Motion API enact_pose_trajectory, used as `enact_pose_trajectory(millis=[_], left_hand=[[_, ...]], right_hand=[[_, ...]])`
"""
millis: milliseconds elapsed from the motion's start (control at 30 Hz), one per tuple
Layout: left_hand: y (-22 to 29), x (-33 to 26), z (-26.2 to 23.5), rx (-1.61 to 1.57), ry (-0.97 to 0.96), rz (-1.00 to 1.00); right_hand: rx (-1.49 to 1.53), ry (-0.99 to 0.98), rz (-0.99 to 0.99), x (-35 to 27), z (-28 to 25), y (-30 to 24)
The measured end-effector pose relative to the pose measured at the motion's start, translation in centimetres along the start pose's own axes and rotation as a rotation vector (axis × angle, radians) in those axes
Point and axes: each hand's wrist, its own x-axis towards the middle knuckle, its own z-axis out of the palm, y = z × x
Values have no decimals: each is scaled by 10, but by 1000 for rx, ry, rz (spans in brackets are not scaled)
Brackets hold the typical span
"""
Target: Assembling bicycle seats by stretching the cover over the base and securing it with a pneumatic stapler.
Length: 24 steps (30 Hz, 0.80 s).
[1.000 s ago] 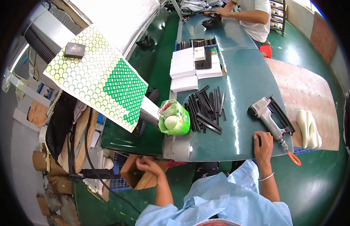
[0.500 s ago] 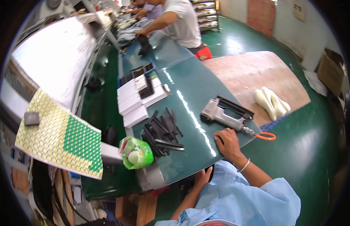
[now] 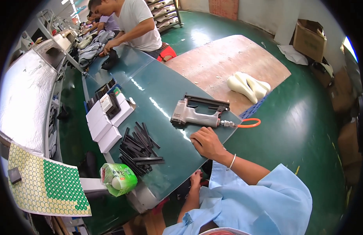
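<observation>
My right hand [image 3: 207, 143] rests palm down on the green table [image 3: 166, 94], fingers curled loosely, holding nothing. A grey pneumatic nail gun [image 3: 197, 113] with an orange hose [image 3: 250, 124] lies just beyond it. My left hand [image 3: 196, 179] is below the table's near edge, partly hidden, so I cannot see its fingers. A pile of black strips [image 3: 138, 149] lies to the left of my right hand.
White boxes [image 3: 105, 123] sit behind the strips. A green packet [image 3: 119, 178] sits at the table's near corner, beside a dotted green and yellow sheet [image 3: 46, 188]. Pale shoe lasts [image 3: 248, 84] lie on a wooden board. A person in a white shirt [image 3: 138, 21] works at the table's far end.
The view has swung right and drawn closer. My right hand stays on the table near the nail gun. My left hand has shifted right under the table's edge.
</observation>
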Motion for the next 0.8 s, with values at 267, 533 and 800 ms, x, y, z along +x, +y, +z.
enact_pose_trajectory(millis=[267, 533, 800], left_hand=[[-15, -1, -13, 425, 222, 246], [-25, 7, -23, -195, -30, -53], [-10, 3, -13, -171, -66, -101]], right_hand=[[25, -20, -25, 1, 3, -2], [-16, -27, -26, 0, 3, -6], [-5, 18, -32, -4, 3, -2]])
